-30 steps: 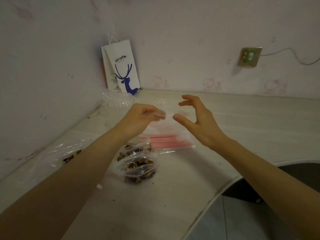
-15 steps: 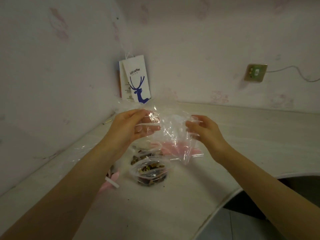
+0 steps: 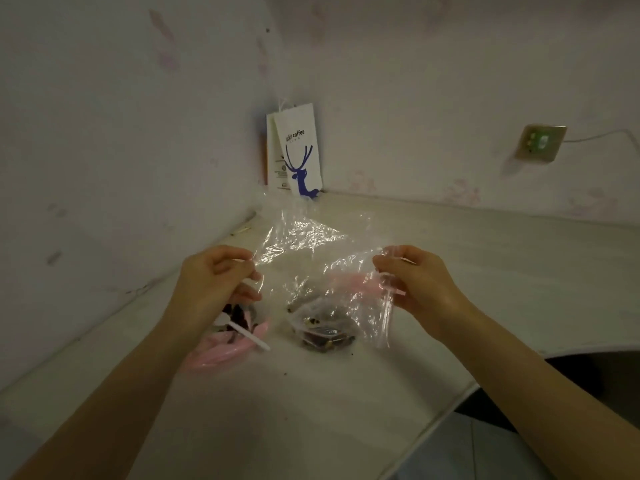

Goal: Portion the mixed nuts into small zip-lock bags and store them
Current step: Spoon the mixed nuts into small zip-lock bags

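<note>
Hands (image 3: 214, 285) (image 3: 420, 284) hold clear bag (image 3: 311, 244) before "coffee" paper bag (image 3: 298, 154).

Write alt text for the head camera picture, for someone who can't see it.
The left hand and right hand pinch a clear plastic bag stretched between them above a pale table. Below lie a small bag of nuts and a white spoon; a white paper bag stands in the corner.

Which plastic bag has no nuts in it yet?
The held bag, stretched between the left hand and right hand, is empty. The middle bag and left bag on the table hold nuts.
</note>
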